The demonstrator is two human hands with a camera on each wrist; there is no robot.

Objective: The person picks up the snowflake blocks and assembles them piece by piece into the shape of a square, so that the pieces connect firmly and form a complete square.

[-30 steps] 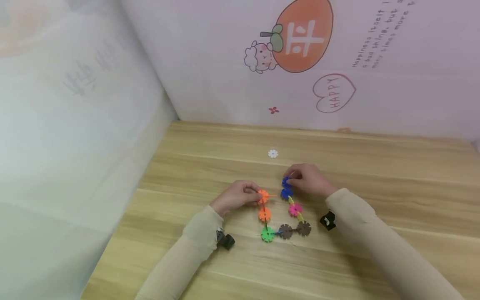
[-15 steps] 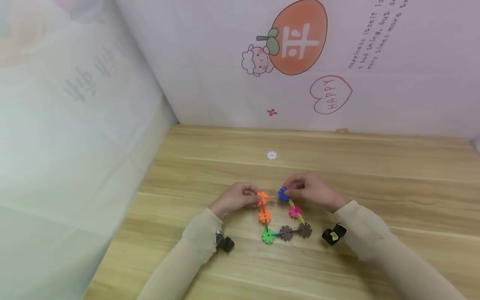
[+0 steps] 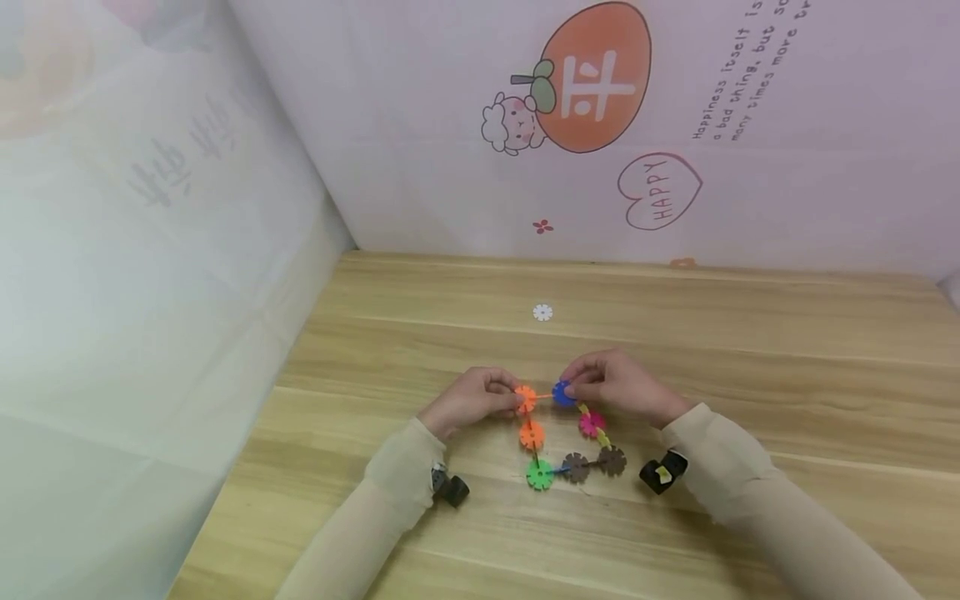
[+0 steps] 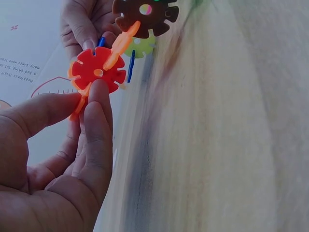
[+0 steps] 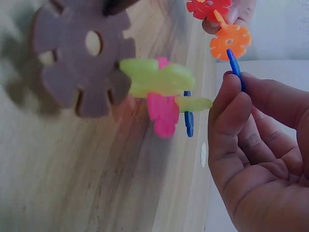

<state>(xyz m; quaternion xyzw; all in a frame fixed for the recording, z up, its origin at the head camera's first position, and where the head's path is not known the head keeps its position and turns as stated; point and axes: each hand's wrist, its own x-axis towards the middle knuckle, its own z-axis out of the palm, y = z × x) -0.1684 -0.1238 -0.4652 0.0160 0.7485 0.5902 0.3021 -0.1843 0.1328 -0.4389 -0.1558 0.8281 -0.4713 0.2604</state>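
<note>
A chain of slotted plastic discs forms a loop in the head view. My left hand [image 3: 472, 398] pinches an orange disc [image 3: 526, 399] at its upper left corner, between thumb and fingers. At the upper right, my right hand [image 3: 618, 385] grips a blue disc [image 3: 562, 392]. An edge-on orange disc [image 3: 545, 396] spans the space between them. In the right wrist view, the blue disc [image 5: 235, 67] shows edge-on, its tip overlapping the orange disc [image 5: 231, 42]. Fingertips hide part of the blue disc.
Along the loop lie another orange disc [image 3: 531, 434], a green disc [image 3: 539, 474], two brown discs, including one [image 3: 612, 460] at the corner, and a pink disc [image 3: 591, 423] between yellow ones. A loose white disc [image 3: 542, 312] lies farther back on the wooden table [image 3: 420, 292].
My right hand has come down and left, bringing the blue disc to the edge-on orange disc. The left hand stays nearly in place, still holding its orange disc.
</note>
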